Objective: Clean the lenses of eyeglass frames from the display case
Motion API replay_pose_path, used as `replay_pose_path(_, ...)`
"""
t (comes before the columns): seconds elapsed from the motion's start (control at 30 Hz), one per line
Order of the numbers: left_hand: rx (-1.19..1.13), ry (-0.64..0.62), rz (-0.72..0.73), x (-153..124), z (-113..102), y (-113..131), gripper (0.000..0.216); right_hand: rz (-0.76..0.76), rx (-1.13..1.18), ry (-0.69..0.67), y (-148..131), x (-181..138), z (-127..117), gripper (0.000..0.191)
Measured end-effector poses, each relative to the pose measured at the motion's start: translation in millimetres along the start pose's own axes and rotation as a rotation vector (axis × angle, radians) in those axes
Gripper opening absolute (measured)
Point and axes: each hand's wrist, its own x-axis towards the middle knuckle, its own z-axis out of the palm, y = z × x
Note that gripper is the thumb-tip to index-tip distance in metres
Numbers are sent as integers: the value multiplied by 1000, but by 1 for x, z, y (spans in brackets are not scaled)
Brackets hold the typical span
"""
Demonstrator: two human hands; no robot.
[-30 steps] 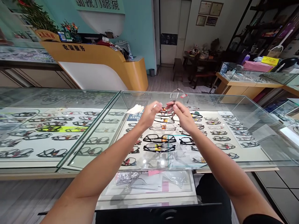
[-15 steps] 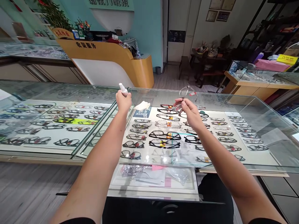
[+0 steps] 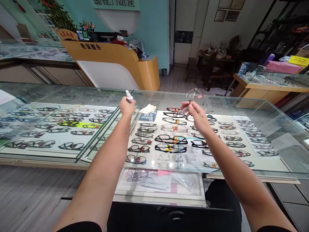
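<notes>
My left hand [image 3: 127, 107] is wrapped round a small white spray bottle [image 3: 129, 96] above the glass counter, its nozzle end tilted up and to the left. Between the thumb and fingers of my right hand [image 3: 196, 114] is a pair of thin-rimmed eyeglasses [image 3: 190, 95], held up on end with a red-and-white tag on the upper lens. A crumpled white cloth [image 3: 148, 109] lies between my hands, over a blue printed card [image 3: 147, 116]. Fingers partly hide the lower lens.
Rows of eyeglass frames [image 3: 171, 139] lie in the glass display counter [image 3: 154, 166] below my arms. An open drawer [image 3: 158, 197] with plastic bags and papers juts out at the front. Beyond stand a curved wooden desk [image 3: 147, 72] and another glass case [image 3: 272, 82] at right.
My left hand has shifted slightly down, and the spray bottle in it tilts a little differently. My right hand keeps the eyeglasses in nearly the same place. The whole view has moved slightly.
</notes>
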Motion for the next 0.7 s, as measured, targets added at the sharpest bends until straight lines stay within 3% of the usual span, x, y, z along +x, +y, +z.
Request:
replay_pose_path(0.13, 82, 214, 74, -17, -9, 20, 72, -2, 16, 14, -1, 0, 0, 58)
replay_pose_path(0.2, 110, 295, 212, -27, -15, 34, 64, -5, 16, 16, -1, 0, 1, 58)
replay_pose_path(0.27, 147, 186, 326, -37, -18, 47, 41, -7, 10, 9, -2, 0, 1, 57)
replay_pose_path(0.33, 245, -38, 324, -43, -18, 55, 28, -11, 3, 0, -3, 0, 1, 57)
replay_pose_path(0.47, 557, -372, 189, -44, -9, 54, 53, -15, -13, -13, -5, -1, 1, 56)
replay_pose_path(0.53, 640, -440, 168, -42, -4, 51, 58, -15, -23, -13, -5, -1, 1, 56)
replay_pose_path(0.7, 653, -465, 203, -41, -2, 46, 27, -7, -14, -9, -4, -1, 1, 55)
